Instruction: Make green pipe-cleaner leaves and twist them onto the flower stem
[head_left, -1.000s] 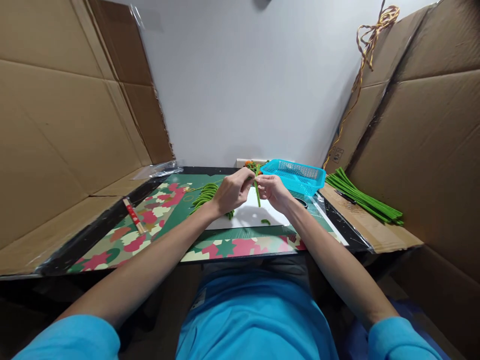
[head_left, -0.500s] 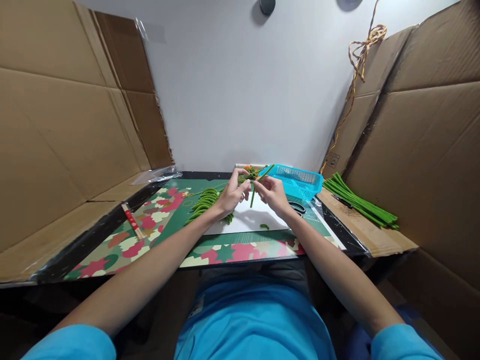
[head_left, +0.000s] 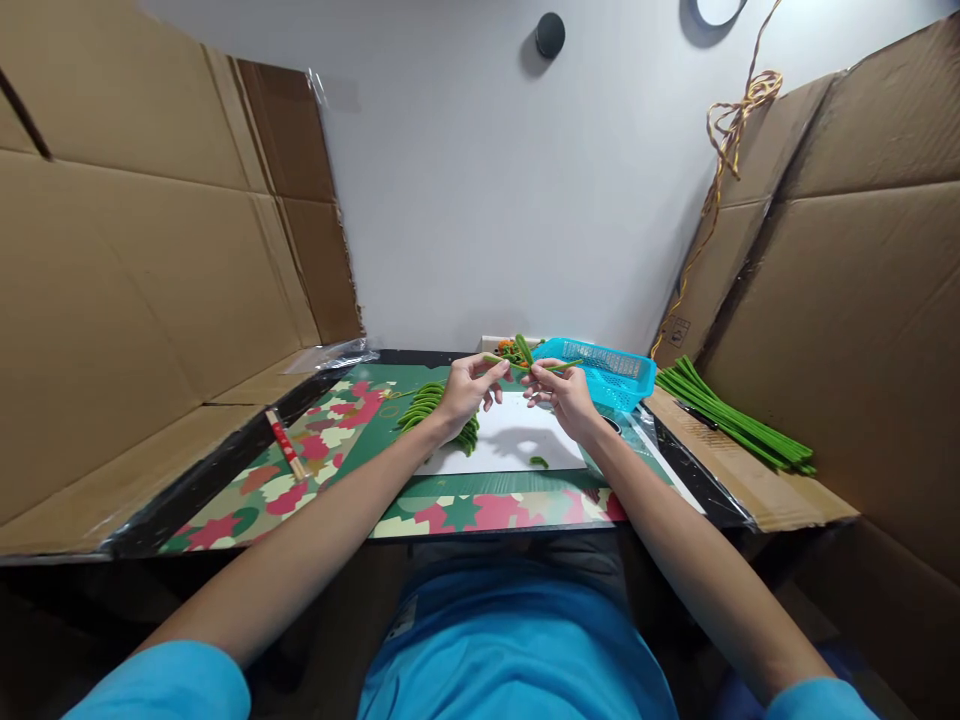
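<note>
Both hands meet above a white sheet (head_left: 517, 445) on the patterned mat (head_left: 330, 440). My left hand (head_left: 469, 390) pinches one end of a green pipe cleaner (head_left: 517, 364), and my right hand (head_left: 561, 392) pinches its other end. The pipe cleaner lies roughly level between them, with a short green piece sticking up at its middle. A pile of bent green pipe cleaners (head_left: 427, 402) rests just left of my left hand. One small green scrap (head_left: 538, 461) lies on the white sheet below my right hand.
A turquoise plastic basket (head_left: 604, 365) stands behind my right hand, with orange and green pieces (head_left: 510, 350) to its left. A bundle of straight green pipe cleaners (head_left: 731, 420) lies on cardboard at the right. Wrapped chopsticks (head_left: 285, 443) lie at the left. Cardboard walls enclose both sides.
The pipe cleaner has turned from hanging upright between my hands to lying level. The hands have moved slightly apart, and the view has tipped upward a little.
</note>
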